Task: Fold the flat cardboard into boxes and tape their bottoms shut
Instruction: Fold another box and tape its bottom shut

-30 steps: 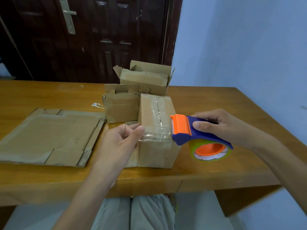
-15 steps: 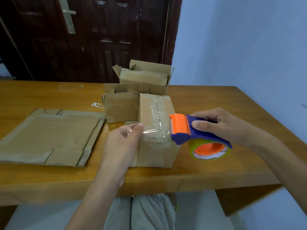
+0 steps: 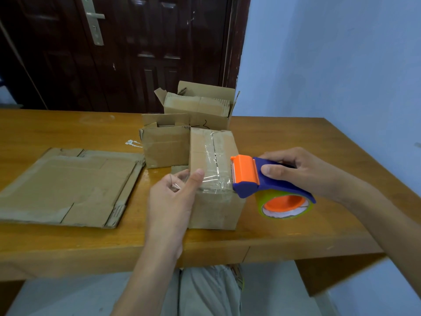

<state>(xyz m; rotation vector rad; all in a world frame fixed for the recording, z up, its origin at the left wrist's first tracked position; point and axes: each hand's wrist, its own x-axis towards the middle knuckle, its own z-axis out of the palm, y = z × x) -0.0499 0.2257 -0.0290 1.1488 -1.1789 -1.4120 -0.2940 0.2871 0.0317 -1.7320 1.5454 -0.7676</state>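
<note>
A folded cardboard box (image 3: 214, 201) stands near the table's front edge, its upturned face crossed by clear tape along the seam. My left hand (image 3: 173, 199) pinches the free end of a clear tape strip (image 3: 211, 179) at the box's left edge, thumb on top. The strip runs across the box's near end to a blue and orange tape dispenser (image 3: 262, 179). My right hand (image 3: 303, 169) grips the dispenser's handle at the box's right side. A stack of flat cardboard (image 3: 66, 185) lies on the table to the left.
Two more folded boxes stand behind: a small one (image 3: 164, 147) and a larger one with open flaps (image 3: 200, 106). The wooden table (image 3: 307, 231) ends at my lap; a blue wall is on the right, a dark door behind.
My left hand has shifted slightly right, pulling the tape end taut over the box's left edge. The dispenser and right hand barely moved.
</note>
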